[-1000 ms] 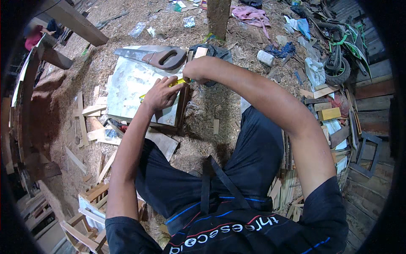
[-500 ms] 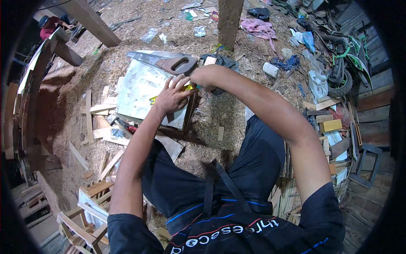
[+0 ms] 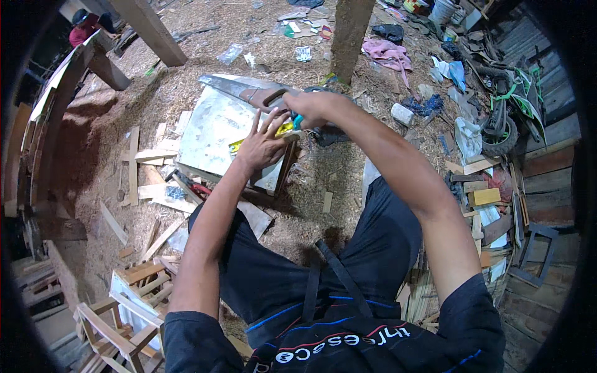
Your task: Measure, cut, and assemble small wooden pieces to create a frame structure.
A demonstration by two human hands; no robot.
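My left hand (image 3: 261,149) lies palm down on a pale-topped box (image 3: 208,130), fingers spread over the yellow blade of a tape measure (image 3: 285,128). More of that yellow strip shows on the other side of the hand. At the box's right edge, my right hand (image 3: 311,110) is closed around the teal case of the tape measure, mostly hidden by the fingers. A handsaw (image 3: 239,89) with a brown handle rests along the far edge of the box. My right hand covers the end of the saw's handle.
A red-handled tool (image 3: 196,188) lies left of the box among wood offcuts (image 3: 165,194). Beyond the box stands a wooden post (image 3: 350,40). A small motorbike (image 3: 504,118) is at right, and a wooden frame (image 3: 118,336) at lower left. Another person (image 3: 87,28) is far left.
My right hand has shifted slightly farther away, over the end of the saw handle, and the teal case now shows. My left hand stays spread on the box. The whole view has shifted slightly.
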